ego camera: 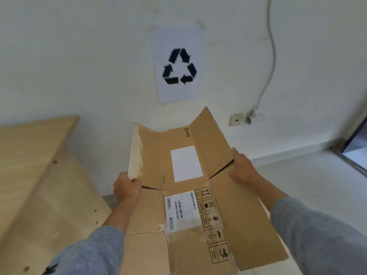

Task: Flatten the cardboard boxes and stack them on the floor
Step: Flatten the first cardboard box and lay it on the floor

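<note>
Left hand (pixel 127 187) and right hand (pixel 241 165) grip the cardboard box (pixel 184 195); its near end is cut off

A brown cardboard box (pixel 198 195), opened out nearly flat with its flaps spread, fills the lower centre of the frame, showing a blank white label, a barcoded shipping label and printed handling symbols.

Wooden board (pixel 39 175) crowds left — floor (pixel 307 175) open right.
</note>
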A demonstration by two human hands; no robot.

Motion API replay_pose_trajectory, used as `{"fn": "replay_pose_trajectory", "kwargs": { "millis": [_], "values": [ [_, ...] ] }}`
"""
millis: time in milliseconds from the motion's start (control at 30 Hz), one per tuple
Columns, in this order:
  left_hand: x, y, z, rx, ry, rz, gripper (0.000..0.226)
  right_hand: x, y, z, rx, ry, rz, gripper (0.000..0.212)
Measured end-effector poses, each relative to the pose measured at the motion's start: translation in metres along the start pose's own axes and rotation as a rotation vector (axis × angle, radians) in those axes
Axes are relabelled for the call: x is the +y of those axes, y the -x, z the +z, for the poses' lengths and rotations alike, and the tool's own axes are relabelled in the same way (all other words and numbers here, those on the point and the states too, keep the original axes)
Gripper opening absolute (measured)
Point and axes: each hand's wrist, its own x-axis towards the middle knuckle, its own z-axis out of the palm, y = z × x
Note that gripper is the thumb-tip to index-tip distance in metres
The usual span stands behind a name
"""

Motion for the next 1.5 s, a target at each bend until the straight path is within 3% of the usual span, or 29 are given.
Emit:
{"fn": "replay_pose_trajectory", "kwargs": {
  "millis": [167, 433, 600, 733, 867, 1067, 1167, 1267, 1333, 1500],
  "values": [
    [-0.077, -0.010, 0.111, 0.018, 0.016, -0.002, 0.031, 0.079, -0.039, 0.095, 0.066, -0.077, -0.008, 0.048],
    [-0.223, -0.015, 0.265, 0.025, 0.113, -0.071, 0.023, 0.212, -0.092, 0.246, 0.183, -0.091, -0.030, 0.044],
    [-0.268, -0.012, 0.326, 0.015, 0.106, -0.142, 0.029, 0.270, -0.107, 0.302, 0.056, -0.128, 0.015, 0.052],
    [-0.289, -0.009, 0.360, -0.006, 0.072, -0.174, 0.034, 0.299, -0.124, 0.330, -0.144, -0.089, 0.055, 0.061],
    [-0.304, -0.013, 0.384, -0.107, 0.027, -0.137, 0.039, 0.328, -0.147, 0.350, -0.155, -0.030, 0.082, 0.064],
    [-0.335, -0.032, 0.404, -0.346, -0.149, -0.272, 0.088, 0.365, -0.181, 0.359, -0.120, 0.019, 0.157, 0.062],
    [-0.347, -0.036, 0.417, -0.388, -0.187, -0.316, 0.106, 0.379, -0.188, 0.368, -0.253, 0.079, 0.214, 0.078],
    [-0.358, -0.033, 0.426, -0.345, -0.240, -0.361, 0.092, 0.393, -0.192, 0.380, -0.362, 0.100, 0.266, 0.102],
    [-0.363, -0.031, 0.430, -0.294, -0.276, -0.355, 0.074, 0.396, -0.195, 0.384, -0.373, 0.097, 0.298, 0.106],
    [-0.366, -0.031, 0.430, -0.272, -0.361, -0.325, 0.067, 0.398, -0.195, 0.392, -0.325, 0.104, 0.320, 0.110]
  ]
}}
